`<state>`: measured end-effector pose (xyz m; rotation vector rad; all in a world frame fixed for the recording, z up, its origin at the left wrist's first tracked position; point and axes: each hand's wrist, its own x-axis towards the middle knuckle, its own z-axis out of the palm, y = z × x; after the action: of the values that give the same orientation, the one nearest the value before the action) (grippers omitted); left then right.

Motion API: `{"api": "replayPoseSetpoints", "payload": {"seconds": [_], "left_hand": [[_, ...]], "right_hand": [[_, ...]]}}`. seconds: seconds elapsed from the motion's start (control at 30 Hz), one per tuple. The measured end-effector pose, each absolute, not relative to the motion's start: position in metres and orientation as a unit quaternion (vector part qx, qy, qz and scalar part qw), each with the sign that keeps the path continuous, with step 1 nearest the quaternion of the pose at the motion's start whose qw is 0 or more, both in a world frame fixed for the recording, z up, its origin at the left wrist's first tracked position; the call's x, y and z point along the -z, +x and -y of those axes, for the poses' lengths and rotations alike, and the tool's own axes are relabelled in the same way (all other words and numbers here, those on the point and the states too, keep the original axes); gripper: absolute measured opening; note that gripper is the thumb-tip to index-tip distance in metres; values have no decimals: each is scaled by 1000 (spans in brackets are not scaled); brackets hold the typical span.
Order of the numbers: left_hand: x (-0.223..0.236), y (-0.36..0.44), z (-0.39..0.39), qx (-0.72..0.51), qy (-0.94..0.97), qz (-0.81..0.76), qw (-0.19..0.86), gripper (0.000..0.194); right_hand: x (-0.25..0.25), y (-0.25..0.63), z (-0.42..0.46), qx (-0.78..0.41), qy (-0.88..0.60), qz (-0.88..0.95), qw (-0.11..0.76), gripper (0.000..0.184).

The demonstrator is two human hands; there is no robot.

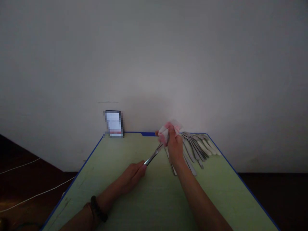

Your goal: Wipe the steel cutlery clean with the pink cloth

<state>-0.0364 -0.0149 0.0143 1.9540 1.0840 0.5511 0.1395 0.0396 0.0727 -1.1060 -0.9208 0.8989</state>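
My left hand [134, 175] is closed around the lower end of a shiny metal cutlery piece [152, 157], which slants up and to the right. Its far end disappears into a bunched pink and white cloth [163, 134], so I cannot tell what kind of cutlery it is. My right hand [175, 146] is shut on that cloth, wrapped over the far end. Just right of and partly behind my right wrist lies a spread of metal cutlery [193, 146], several pieces side by side. White-handled cutlery [209, 147] lies at its right side.
The pale green table [115, 157] has a blue edge and stands against a grey wall [154, 64]. A phone [114, 124] with a lit, blurred screen stands upright at the back left corner. White cables [38, 194] run across the dark area at left.
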Motion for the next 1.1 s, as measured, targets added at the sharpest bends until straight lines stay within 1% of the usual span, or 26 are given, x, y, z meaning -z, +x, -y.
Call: {"api": "replayPoseSetpoints", "payload": {"seconds": [0.1,0.2,0.3,0.37,0.47,0.67,0.8,0.93,1.0,1.1], "left_hand": [[-12,-35,12,-208,792,-418,393,35],[-10,-38,7,-212,805,-422,358,34],[-14,-43,2,-250,791,-459,317,30],[-23,-46,-3,-289,772,-487,291,27],[-50,-47,-13,-360,743,-506,251,23],[-128,-38,-25,-494,689,-490,204,16],[-156,-33,-21,-530,708,-454,112,14],[-158,-36,-22,-507,740,-440,41,17],[-154,-38,-24,-493,748,-444,36,18],[-149,-40,-27,-475,750,-453,79,19]], "right_hand": [[-83,142,-36,-404,-476,419,659,54],[-90,140,-30,-357,-490,462,648,54],[-97,141,-23,-302,-493,514,634,50],[-101,143,-20,-286,-480,557,615,45],[-103,143,-16,-263,-469,610,583,40],[-106,133,-9,-204,-458,660,560,38],[-89,122,-9,-181,-442,706,523,37],[-48,112,-18,-215,-443,732,471,38],[-32,110,-22,-244,-446,740,440,37],[-28,111,-25,-266,-456,752,395,32]]}}
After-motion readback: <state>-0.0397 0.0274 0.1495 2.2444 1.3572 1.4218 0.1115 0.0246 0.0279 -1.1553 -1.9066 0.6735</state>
